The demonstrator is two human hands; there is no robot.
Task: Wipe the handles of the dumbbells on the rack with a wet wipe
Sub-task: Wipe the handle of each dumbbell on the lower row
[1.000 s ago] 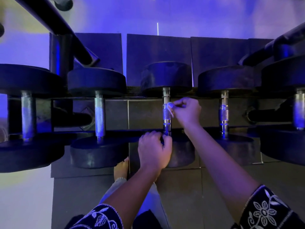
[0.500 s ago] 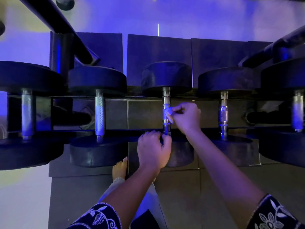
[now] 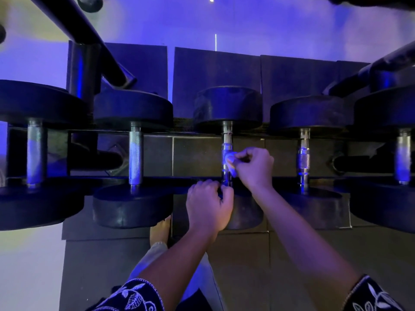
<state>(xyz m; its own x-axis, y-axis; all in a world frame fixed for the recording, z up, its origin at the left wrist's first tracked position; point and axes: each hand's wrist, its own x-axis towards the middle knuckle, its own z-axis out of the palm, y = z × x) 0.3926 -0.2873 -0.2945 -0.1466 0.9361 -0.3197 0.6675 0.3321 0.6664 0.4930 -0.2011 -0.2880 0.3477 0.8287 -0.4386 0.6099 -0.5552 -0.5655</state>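
Head view: nearest, the left hand (image 3: 208, 205) curls its fingers round the near end of the handle (image 3: 226, 136) of the middle dumbbell (image 3: 228, 106), which lies on the rack (image 3: 157, 179). Just beyond, the right hand (image 3: 256, 167) pinches a crumpled wet wipe (image 3: 230, 159) against the handle's middle.

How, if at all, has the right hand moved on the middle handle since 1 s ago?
Yes. The right hand, pinching the wet wipe, has slid along the middle handle, away from the far weight head and toward the left hand.

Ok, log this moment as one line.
step: wipe middle dumbbell handle | right hand: pinches wet wipe against handle | left hand: grips handle's near end
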